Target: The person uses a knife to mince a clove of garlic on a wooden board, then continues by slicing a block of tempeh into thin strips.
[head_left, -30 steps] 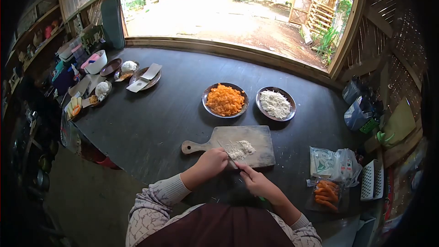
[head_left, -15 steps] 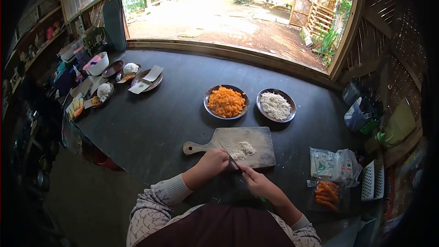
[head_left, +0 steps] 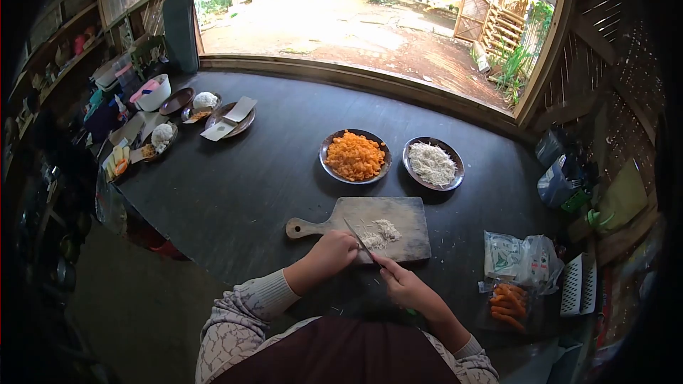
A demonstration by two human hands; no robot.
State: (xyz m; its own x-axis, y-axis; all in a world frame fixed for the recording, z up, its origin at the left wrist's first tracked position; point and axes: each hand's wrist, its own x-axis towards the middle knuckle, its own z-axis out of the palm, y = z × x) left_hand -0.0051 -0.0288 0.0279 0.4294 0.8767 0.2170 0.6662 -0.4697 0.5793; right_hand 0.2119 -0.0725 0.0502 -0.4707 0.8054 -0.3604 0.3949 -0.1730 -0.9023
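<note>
A wooden cutting board (head_left: 408, 211) lies on the dark table, its handle pointing left. Pale, thin shreds (head_left: 386, 232) are heaped near its middle. In my right hand (head_left: 409, 289) is a knife (head_left: 361, 239), its blade slanting up and left over the board. My left hand (head_left: 333, 254) is closed at the board's front edge, close against the blade; whatever its fingers hold is hidden. Beyond the board stand a plate of orange shreds (head_left: 355, 156) and a plate of white shreds (head_left: 432, 166).
Right of the board lie plastic bags (head_left: 519, 259), bagged carrots (head_left: 507, 306) and a white grater (head_left: 578, 286). Plates with white mounds (head_left: 162, 135) and a white tub (head_left: 154, 94) stand far left. A window frame (head_left: 341, 75) borders the table's back.
The view has shifted very slightly. Both hands and the knife keep nearly the same place over the board; the shreds look much the same.
</note>
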